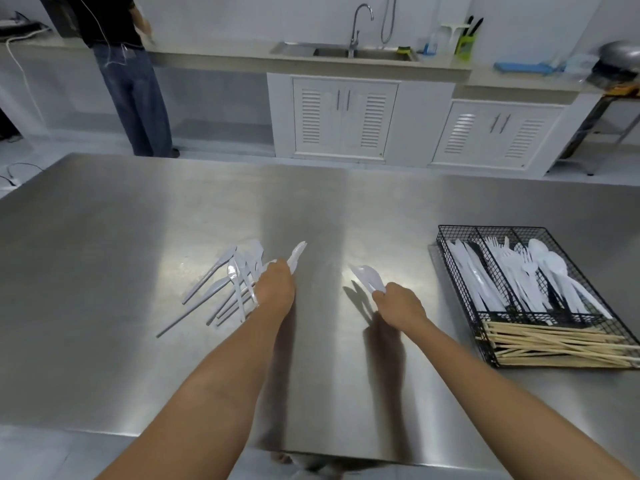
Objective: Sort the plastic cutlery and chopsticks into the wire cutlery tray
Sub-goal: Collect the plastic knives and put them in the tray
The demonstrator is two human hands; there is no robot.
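A loose pile of white plastic cutlery (225,289) lies on the steel table (138,220), left of centre. My left hand (275,285) rests at the pile's right edge, holding a white plastic piece (297,256) that points away from me. To the right, my right hand (398,304) is raised a little above the table and grips a few white plastic pieces (367,277). The black wire cutlery tray (450,233) sits at the far right, with white knives, forks and spoons in its three long compartments and wooden chopsticks (554,346) across its near compartment.
A person in dark jeans (135,91) stands at the back counter, beyond the table's far left corner. A sink with a tap (356,29) and white cabinets (343,119) line the back wall. The table's near edge runs just below my forearms.
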